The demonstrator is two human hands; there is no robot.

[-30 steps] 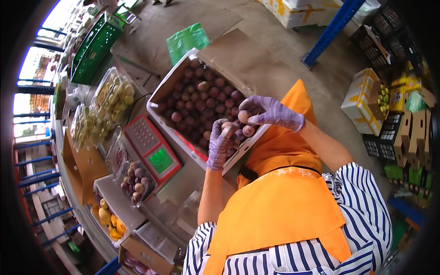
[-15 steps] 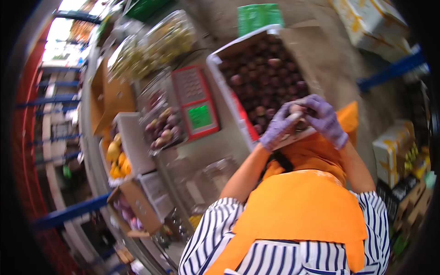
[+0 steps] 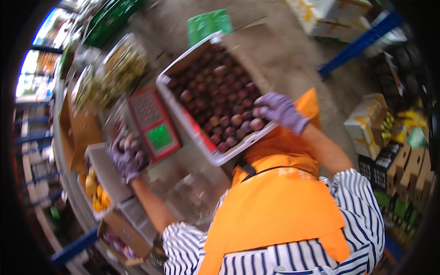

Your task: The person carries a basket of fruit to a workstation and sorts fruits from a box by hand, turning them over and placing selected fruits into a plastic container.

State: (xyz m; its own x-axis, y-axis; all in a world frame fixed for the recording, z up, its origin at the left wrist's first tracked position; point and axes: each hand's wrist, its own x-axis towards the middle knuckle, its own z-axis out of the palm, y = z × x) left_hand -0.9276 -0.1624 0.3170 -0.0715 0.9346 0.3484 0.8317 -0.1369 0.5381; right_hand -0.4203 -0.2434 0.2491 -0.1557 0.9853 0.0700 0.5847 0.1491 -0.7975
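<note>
Dark purple round fruits (image 3: 215, 98) fill a white-edged box (image 3: 190, 133). My right hand (image 3: 283, 111), in a purple glove, is at the box's right edge, its fingers curled over fruit there; whether it grips one is unclear. My left hand (image 3: 124, 162), gloved too and blurred, reaches over a clear plastic container of purple fruits (image 3: 137, 149) at the left; what its fingers hold is too smeared to tell. Between the container and the box lies a red scale (image 3: 153, 123) with a lit green display.
Clear packs of yellowish fruit (image 3: 121, 68) stand behind the scale. Empty clear containers (image 3: 195, 188) lie in front of it. A box of yellow fruit (image 3: 95, 188) is at the left. A blue post (image 3: 360, 43) and taped white boxes (image 3: 364, 123) stand right.
My left hand has left the fruit box and moved left to the clear container. My right hand has stayed near the box's right edge. The camera view has swung between frames.
</note>
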